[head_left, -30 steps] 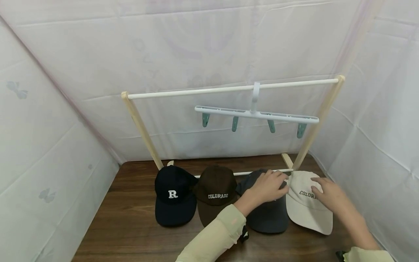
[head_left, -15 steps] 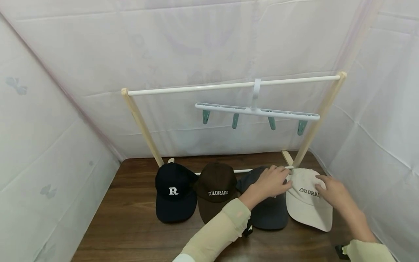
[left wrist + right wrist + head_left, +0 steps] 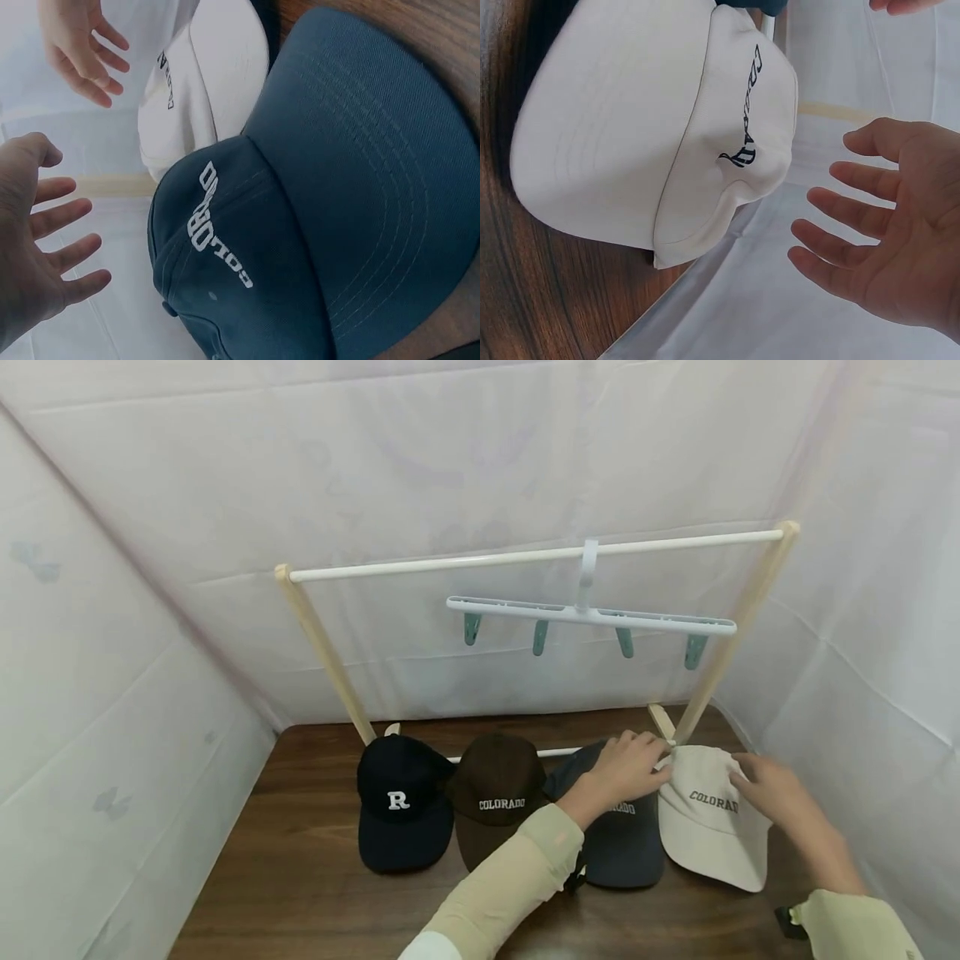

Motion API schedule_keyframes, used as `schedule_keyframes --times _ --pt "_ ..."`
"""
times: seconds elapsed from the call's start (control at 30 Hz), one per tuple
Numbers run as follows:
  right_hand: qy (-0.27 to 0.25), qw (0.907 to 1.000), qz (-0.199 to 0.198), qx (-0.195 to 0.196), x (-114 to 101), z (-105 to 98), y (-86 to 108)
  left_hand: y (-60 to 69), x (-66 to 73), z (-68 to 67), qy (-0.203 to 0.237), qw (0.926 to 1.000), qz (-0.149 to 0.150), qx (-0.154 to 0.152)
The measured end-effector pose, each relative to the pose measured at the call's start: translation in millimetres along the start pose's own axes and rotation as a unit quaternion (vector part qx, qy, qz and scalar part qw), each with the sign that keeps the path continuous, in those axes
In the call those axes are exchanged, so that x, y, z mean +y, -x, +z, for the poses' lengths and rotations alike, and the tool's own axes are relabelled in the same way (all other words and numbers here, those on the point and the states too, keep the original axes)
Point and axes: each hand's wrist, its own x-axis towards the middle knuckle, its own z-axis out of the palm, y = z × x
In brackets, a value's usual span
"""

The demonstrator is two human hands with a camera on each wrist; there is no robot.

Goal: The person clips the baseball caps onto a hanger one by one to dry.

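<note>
Over the back of a dark blue-grey cap (image 3: 621, 852) hovers my left hand (image 3: 628, 767). In the left wrist view its fingers (image 3: 61, 218) are spread and hold nothing, apart from that cap. Beside the right edge of a cream cap (image 3: 712, 835) lettered COLORADO is my right hand (image 3: 776, 792). The right wrist view shows the loosely bent fingers (image 3: 851, 213) clear of the cream cap's crown (image 3: 727, 142), gripping nothing. To the left lie a brown COLORADO cap (image 3: 495, 768) and a navy cap (image 3: 401, 839) with a white R. All brims point toward me.
Behind the caps stands a rack with wooden posts (image 3: 322, 647) and a white top rod (image 3: 465, 562). From the rod hangs a pale hanger (image 3: 525, 608) with several green clips (image 3: 539, 637). White cloth walls (image 3: 112, 652) enclose the brown wooden table (image 3: 300, 852).
My left hand has shifted slightly right and back above the blue-grey cap. The right hand has moved a little rightward, uncovering more of the cream cap's lettering. The caps look unmoved.
</note>
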Motion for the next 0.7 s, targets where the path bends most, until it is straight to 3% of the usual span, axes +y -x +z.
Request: schedule_keyframes --times 0.4,0.7 --pt "-0.009 0.9993 0.026 -0.025 18.4 -5.7 -10.9 -20.0 -1.3 -5.7 -0.007 1.0 -0.005 0.004" --pt "-0.04 0.9957 0.058 -0.06 29.3 -1.1 -12.0 -33.7 3.2 5.5 0.011 0.9997 -0.001 -0.021"
